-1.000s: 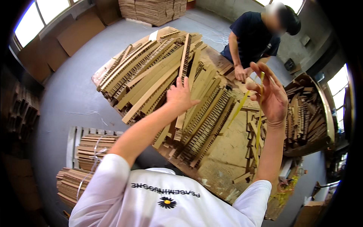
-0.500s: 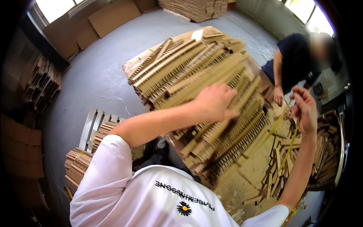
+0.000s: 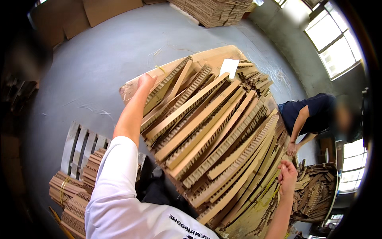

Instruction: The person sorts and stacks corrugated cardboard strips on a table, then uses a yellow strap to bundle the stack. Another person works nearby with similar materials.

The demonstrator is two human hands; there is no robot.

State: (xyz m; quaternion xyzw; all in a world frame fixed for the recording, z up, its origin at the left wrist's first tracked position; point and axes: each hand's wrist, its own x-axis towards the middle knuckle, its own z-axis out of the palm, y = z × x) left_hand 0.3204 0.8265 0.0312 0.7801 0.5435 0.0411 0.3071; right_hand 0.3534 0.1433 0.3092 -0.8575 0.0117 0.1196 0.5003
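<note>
A wide heap of honeycomb cardboard strips (image 3: 215, 131) lies slantwise across the table (image 3: 223, 52) before me. My left hand (image 3: 147, 81) is at the heap's far left, against the outermost strip; its fingers are mostly hidden. Close to it, a short bit of yellow strap (image 3: 160, 68) shows at the table's left edge. My right hand (image 3: 287, 175) is closed beside the heap's right side, its fingers curled. More yellow strap (image 3: 274, 192) shows just below that hand and seems to run into it, though the grip itself is hard to see.
A co-worker (image 3: 306, 117) bends over the table's right end. Behind my right hand stands a bin of cardboard scraps (image 3: 314, 191). Bundled strips (image 3: 71, 189) and a slatted pallet (image 3: 75, 147) are at lower left. A white sheet (image 3: 229, 67) lies on the table; stacked cardboard (image 3: 211, 12) stands beyond.
My left hand has moved off the middle of the heap to its far left side. The right hand has come lower and nearer the strips. My view has shifted.
</note>
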